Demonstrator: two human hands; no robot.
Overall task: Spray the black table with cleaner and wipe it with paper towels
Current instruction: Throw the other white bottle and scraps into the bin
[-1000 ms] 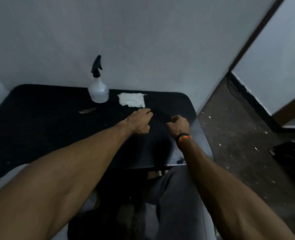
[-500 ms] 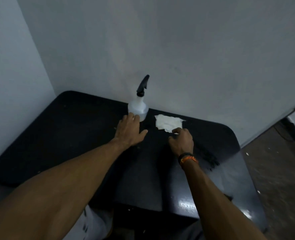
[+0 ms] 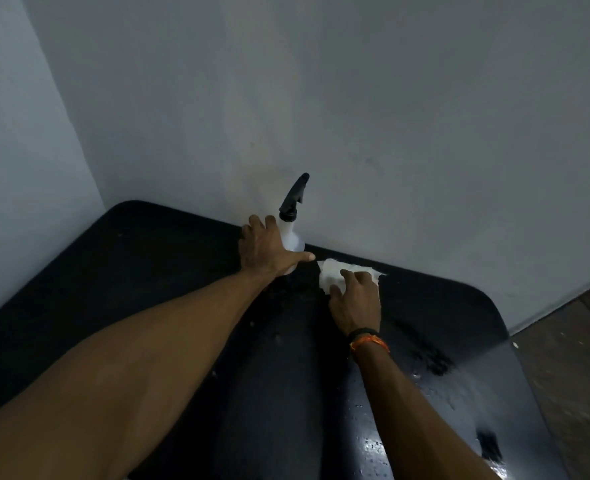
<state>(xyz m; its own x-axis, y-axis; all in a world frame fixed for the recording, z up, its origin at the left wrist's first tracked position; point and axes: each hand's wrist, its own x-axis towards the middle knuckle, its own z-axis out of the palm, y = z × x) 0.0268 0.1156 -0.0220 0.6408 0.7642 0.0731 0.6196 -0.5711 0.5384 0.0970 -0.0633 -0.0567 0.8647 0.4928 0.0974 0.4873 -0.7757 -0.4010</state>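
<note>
Pale grey walls are meeting in a corner at the upper left of the frame, and below them the glossy black surface (image 3: 155, 278) is filling the lower half, with wet beads glinting at the lower right. We are reaching with both hands toward the far edge at centre frame. Our left hand (image 3: 269, 249) is wrapping around the translucent white plastic spray bottle with the black trigger head (image 3: 292, 220), which is standing upright against the wall; the thumb is stretching out to the right and the fingers are curling behind the body, though we cannot tell whether the grip is fully closed. Our right hand (image 3: 356, 299), with a black and orange band at the wrist, is pressing down on the crumpled white paper towel (image 3: 331, 273) lying just right of the bottle, fingers bent over it but not yet bunching it.

To do this step well, we judge that we should be closing the left hand firmly around the bottle's neck so the forefinger reaches the trigger, and gathering the towel into a thick pad before lifting.
</note>
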